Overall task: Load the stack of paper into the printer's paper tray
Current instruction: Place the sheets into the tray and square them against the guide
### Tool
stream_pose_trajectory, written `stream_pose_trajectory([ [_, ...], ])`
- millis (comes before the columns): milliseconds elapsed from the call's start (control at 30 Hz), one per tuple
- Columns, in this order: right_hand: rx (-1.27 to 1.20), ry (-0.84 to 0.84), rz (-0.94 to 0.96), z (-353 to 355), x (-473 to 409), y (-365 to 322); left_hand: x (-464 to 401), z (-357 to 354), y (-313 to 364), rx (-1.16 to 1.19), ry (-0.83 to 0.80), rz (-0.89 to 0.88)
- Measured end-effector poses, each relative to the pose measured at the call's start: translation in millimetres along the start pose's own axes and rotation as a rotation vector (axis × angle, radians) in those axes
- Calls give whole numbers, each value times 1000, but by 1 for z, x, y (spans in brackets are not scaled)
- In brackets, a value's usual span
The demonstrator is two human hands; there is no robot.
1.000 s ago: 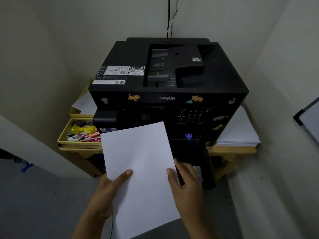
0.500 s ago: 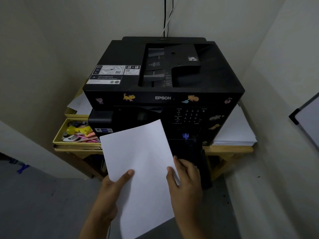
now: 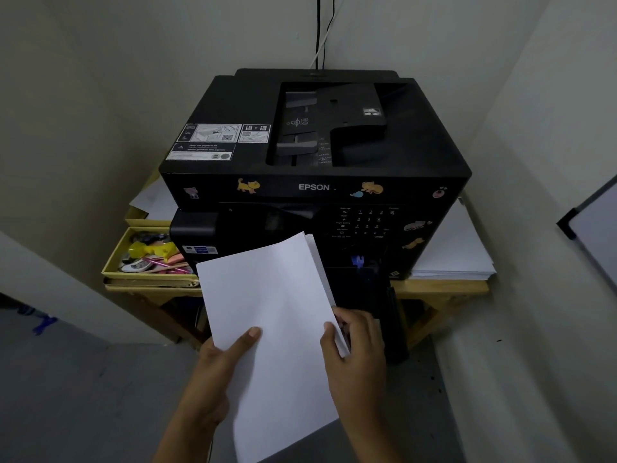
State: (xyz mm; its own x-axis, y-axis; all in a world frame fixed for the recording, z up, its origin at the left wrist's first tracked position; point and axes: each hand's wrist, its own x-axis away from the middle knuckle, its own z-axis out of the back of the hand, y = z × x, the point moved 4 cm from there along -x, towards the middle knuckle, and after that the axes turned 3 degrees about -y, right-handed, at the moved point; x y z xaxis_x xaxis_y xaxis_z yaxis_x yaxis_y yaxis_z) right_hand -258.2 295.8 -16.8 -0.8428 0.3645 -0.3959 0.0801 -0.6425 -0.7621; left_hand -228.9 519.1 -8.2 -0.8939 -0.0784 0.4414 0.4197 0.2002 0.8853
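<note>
A thin stack of white paper (image 3: 270, 302) is held in front of the black Epson printer (image 3: 314, 155), tilted with its far edge near the printer's lower front. My left hand (image 3: 217, 372) grips the stack's left side, thumb on top. My right hand (image 3: 357, 355) pinches the right edge, where the sheets fan apart slightly. The pulled-out black paper tray (image 3: 380, 302) juts from the printer's front, just right of the stack and partly hidden behind my right hand.
The printer stands on a wooden table (image 3: 444, 289) in a corner. A yellow tray of pens and small items (image 3: 150, 255) sits to the left, another pile of white paper (image 3: 457, 255) to the right. A whiteboard edge (image 3: 594, 222) shows at far right.
The stack's right edge has lifted and fanned, and my right hand has shifted from lying on the top sheet to pinching that edge. The left hand holds as before.
</note>
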Motion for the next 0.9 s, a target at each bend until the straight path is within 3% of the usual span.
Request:
stream_pose_trajectory([
  [233,-370,-343,-276,6,-14,5,2,7,0,-17,-27,-8],
  [533,-105,-284,-60,8,-22,6,1,5,0,0,-38,3],
  [800,-492,-501,-368,11,-27,7,-2,8,0,36,-60,18],
  [900,-482,-524,-346,13,-30,3,-5,8,-3,36,-58,28],
])
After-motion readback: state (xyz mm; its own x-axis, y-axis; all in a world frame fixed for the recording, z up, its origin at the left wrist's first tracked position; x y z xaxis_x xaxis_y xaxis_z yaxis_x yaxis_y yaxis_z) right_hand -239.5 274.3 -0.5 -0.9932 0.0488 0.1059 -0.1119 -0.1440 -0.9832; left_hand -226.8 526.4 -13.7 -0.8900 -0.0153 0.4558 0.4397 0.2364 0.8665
